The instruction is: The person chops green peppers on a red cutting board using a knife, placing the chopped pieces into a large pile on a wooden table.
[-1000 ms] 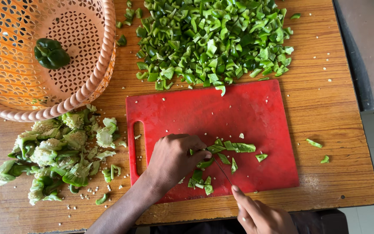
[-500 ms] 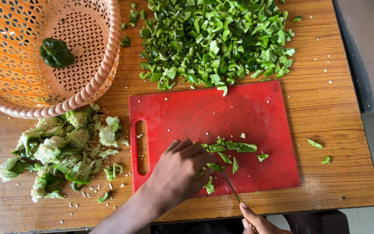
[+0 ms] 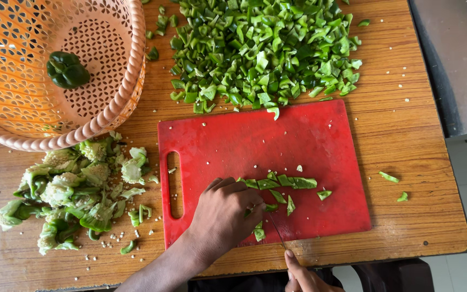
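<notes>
My left hand (image 3: 224, 213) presses down with its grip closed over green pepper strips (image 3: 282, 183) low on the red cutting board (image 3: 255, 140). At five o'clock, the right hand (image 3: 304, 277) looks clamped on a thin knife (image 3: 277, 231), though the frame edge cuts it off. Twelve o'clock of the board, chopped pepper pile (image 3: 260, 48). Nine o'clock, pepper cores (image 3: 71, 189) on the worktop (image 3: 406, 157). Eleven o'clock, orange basket (image 3: 120, 92) holding one whole pepper (image 3: 67, 69).

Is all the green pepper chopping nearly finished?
Mostly. A big heap of chopped pepper lies above the red cutting board, with a pile of cores left of it. The left hand pins pepper strips while the right hand cuts. One whole pepper waits in the basket.
</notes>
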